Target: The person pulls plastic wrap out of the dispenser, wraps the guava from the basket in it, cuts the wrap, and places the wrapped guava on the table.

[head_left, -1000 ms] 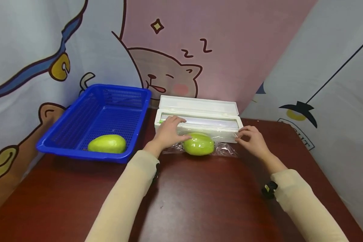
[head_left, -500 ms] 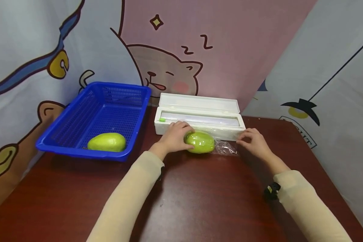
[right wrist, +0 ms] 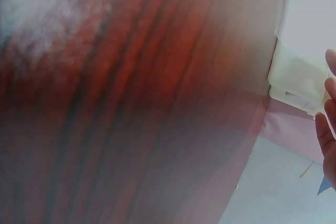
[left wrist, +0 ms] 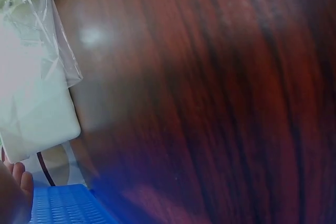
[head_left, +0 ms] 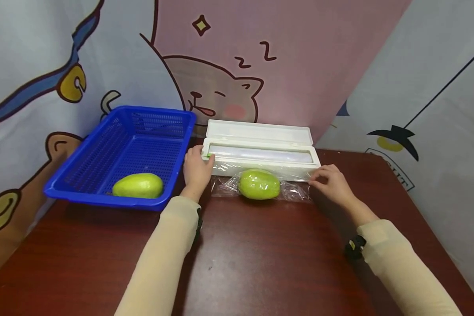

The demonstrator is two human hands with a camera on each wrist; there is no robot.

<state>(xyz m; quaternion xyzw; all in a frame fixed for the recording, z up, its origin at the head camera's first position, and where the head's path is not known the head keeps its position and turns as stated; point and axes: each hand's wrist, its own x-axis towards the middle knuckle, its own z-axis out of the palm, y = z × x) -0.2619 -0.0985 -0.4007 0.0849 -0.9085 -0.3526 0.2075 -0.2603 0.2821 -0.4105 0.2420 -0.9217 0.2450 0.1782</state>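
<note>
A white plastic wrap dispenser (head_left: 237, 169) stands at the table's back with its lid raised; a roll (head_left: 260, 154) lies inside. Clear plastic wrap (head_left: 296, 192) runs from it around an oval yellow-green fruit (head_left: 259, 184) lying in front. My left hand (head_left: 196, 169) is at the dispenser's left end, fingers fairly straight, thumb near the green slide cutter (head_left: 209, 155). In the left wrist view its fingers (left wrist: 26, 184) show beside the box corner. My right hand (head_left: 332, 184) pinches the wrap's edge with thumb and forefinger by the dispenser's right end.
A blue plastic basket (head_left: 120, 202) stands to the left, with a second yellow-green fruit (head_left: 138, 185) in it. Everything rests on a dark red-brown wooden table (head_left: 268, 259). A printed cartoon curtain (head_left: 300, 66) closes off the back and sides.
My left hand first moved right and touched the wrapped fruit's left side, then left it and moved left to the dispenser's left end. My right hand has stayed nearly in place.
</note>
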